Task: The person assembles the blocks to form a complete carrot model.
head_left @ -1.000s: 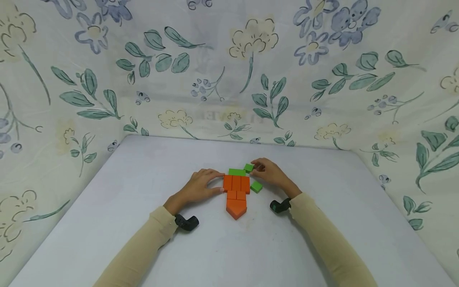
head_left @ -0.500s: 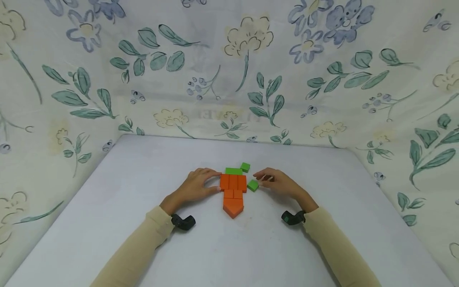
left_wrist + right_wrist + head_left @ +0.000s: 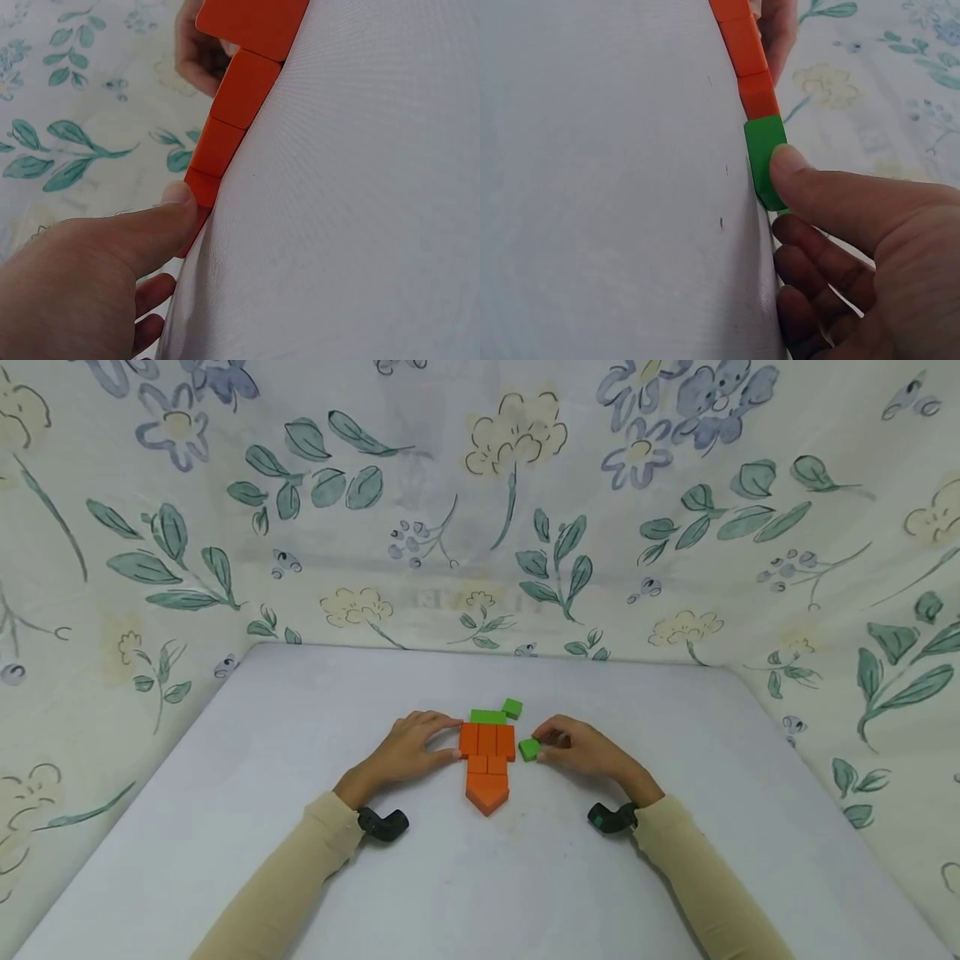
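Note:
Several orange blocks (image 3: 487, 741) lie close together on the white table, three side by side across the top, smaller ones below and a pointed orange block (image 3: 487, 793) at the near end. My left hand (image 3: 408, 750) holds the leftmost of the three, thumb at its near end and index finger at its far corner; the left wrist view shows the thumb (image 3: 169, 214) against the orange. With thumb and fingers my right hand (image 3: 588, 749) pinches a small green block (image 3: 767, 161) just right of the orange row. Beyond that row lies a flat green block (image 3: 488, 717).
Another small green block (image 3: 513, 708) sits at an angle by the right corner of the flat green one. The white table (image 3: 360, 893) runs back to a floral cloth (image 3: 450, 527), which hangs behind it and on both sides.
My right hand has left the upper small green block, moved toward me and taken hold of the nearer one. The left hand stays at the orange row.

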Available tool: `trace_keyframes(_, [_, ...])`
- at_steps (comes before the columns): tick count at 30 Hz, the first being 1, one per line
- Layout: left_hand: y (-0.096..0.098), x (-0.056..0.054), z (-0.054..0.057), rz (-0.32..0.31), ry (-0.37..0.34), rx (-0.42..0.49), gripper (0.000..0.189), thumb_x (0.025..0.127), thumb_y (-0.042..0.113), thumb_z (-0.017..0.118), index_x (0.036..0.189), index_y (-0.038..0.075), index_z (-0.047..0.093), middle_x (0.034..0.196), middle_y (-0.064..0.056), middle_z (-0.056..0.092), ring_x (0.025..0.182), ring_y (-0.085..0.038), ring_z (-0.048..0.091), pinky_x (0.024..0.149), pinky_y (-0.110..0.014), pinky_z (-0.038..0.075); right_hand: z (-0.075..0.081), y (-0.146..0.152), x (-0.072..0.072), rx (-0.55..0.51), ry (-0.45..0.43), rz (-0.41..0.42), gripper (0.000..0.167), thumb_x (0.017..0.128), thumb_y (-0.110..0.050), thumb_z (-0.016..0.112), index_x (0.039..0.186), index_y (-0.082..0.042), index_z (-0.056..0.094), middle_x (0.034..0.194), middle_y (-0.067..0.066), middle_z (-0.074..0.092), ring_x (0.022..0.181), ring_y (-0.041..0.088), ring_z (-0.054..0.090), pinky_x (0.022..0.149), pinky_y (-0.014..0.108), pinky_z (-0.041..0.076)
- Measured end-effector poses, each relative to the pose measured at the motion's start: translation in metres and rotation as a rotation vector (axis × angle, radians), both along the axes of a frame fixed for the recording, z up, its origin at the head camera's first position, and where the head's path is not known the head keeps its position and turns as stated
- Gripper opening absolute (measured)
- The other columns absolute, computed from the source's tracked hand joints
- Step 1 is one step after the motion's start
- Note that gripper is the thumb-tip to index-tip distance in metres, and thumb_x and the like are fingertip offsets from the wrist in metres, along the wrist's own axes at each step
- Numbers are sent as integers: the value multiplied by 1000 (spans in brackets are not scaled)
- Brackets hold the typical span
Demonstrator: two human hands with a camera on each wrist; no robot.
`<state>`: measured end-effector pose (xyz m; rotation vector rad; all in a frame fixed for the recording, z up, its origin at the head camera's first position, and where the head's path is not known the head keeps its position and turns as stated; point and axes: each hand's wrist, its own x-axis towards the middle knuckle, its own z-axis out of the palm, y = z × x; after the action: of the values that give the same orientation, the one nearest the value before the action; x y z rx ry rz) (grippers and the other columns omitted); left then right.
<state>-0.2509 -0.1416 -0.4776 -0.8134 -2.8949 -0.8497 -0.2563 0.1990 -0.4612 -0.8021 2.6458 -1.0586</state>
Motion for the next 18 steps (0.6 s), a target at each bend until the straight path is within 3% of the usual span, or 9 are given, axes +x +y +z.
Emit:
trace_keyframes(8, [-1, -2, 1, 5, -24, -9, 57, 92, 50, 67, 143, 26, 55, 145, -2, 54, 138, -26, 43, 110, -51, 33, -1, 1, -2, 1, -9, 5, 35, 93, -18, 72, 127, -13, 65, 117, 2, 66, 103, 17, 58, 89, 30, 50])
trace_keyframes(18, [-1, -1, 0, 8, -33, -5, 58, 92, 51, 67, 143, 27, 55, 146, -2, 54, 139, -26, 43, 111, -52, 32, 1, -1, 0, 4, 1, -26, 30, 92, -19, 72, 122, -14, 68, 114, 0, 68, 102, 17, 59, 90, 31, 51])
